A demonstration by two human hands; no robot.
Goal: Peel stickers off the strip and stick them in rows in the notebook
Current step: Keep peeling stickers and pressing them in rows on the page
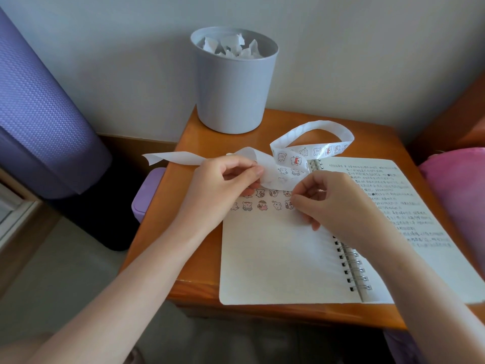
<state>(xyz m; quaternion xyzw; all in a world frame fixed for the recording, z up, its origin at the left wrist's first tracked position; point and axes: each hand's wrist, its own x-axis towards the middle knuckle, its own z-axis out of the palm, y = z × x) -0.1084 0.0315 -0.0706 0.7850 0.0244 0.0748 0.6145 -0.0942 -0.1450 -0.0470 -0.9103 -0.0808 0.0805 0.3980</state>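
Pinches strip (288, 164) in left fingers (244, 166) over notebook's (275, 258) stickers (262, 206); curls right fingers (305, 183) narrow just right of it, hold unclear.

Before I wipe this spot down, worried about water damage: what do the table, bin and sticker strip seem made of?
Table: wood, glossy orange-brown varnish; its edges catch light. Bin: probably plastic, matte grey; smooth, even walls. Sticker strip: thin paper, perhaps slick-backed; it loops and twists freely.
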